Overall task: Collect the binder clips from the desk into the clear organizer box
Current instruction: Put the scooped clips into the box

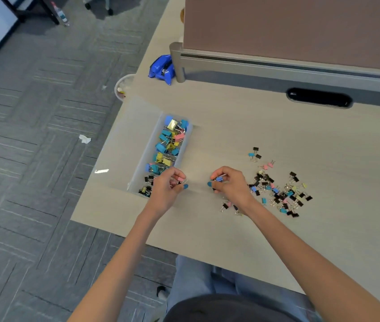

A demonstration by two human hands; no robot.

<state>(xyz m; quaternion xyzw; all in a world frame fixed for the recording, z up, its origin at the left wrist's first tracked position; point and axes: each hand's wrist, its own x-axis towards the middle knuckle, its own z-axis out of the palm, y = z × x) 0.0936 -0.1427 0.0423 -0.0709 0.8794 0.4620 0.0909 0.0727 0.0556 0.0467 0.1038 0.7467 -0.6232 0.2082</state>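
On the pale tabletop [207, 228] in front of me, loose binder clips [277, 191] lie in a scattered heap to my right. They are small and black, blue, pink and pale yellow, several dozen of them and too tangled to count exactly. Just beyond the heap sit three strays [254, 154], one blue and two black, with two pink ones [268, 165] beside them. A few more [228, 206] lie next to my right wrist.

My right hand [230, 184] is between the heap and the box, fingers curled, pinching one blue clip [218, 179]. My left hand [165, 189] is at the near end of the clear organizer box [137, 168], fingers curled around one pink clip [179, 178]. Both clips are too small to tell which way they point.

The box lies to my left, near the tabletop's left edge. Its long axis runs away from me, leaning slightly right. One long compartment holds larger blue, yellow and pink clips, with small dark ones at the near end.

Farther back, a blue plastic object [161, 68] rests beside the post of a brown partition panel [288, 26], and a dark oval cable slot [319, 98] sits below the panel. Down on the grey carpet are a round waste bin [124, 87], one scrap of paper [84, 138] and one bottle [60, 13].
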